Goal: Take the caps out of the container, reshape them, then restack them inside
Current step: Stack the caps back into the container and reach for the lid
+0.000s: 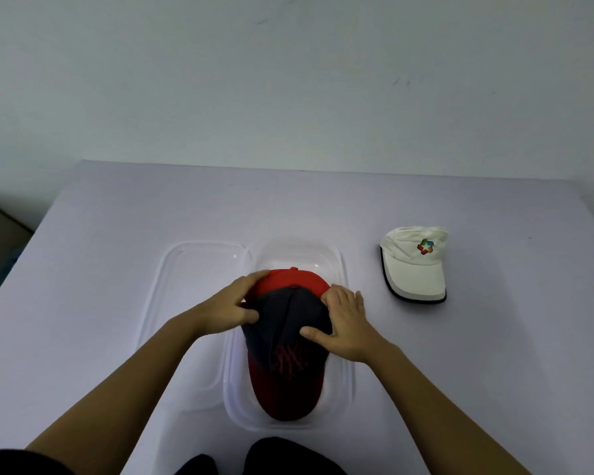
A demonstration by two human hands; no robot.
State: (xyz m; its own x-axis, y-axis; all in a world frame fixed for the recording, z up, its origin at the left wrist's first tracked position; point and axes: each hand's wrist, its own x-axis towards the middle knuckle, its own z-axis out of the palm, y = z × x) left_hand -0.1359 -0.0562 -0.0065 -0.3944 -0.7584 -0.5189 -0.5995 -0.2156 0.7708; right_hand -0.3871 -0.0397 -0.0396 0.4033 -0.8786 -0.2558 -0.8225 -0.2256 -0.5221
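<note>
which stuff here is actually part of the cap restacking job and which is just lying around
Part of the job:
- navy cap, gripped by the left hand and right hand
- red cap beneath it
- clear container holding both
- white cap, out on the table

Lying about:
- clear lid, beside the container

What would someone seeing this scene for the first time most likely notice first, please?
Most likely the dark navy cap with a red brim, near the table's front edge, with both hands pressing on its crown: the left hand and the right hand. It sits on a red cap inside a clear plastic container, whose lid lies just to its left. A white cap with a colourful logo rests alone on the table to the right.
</note>
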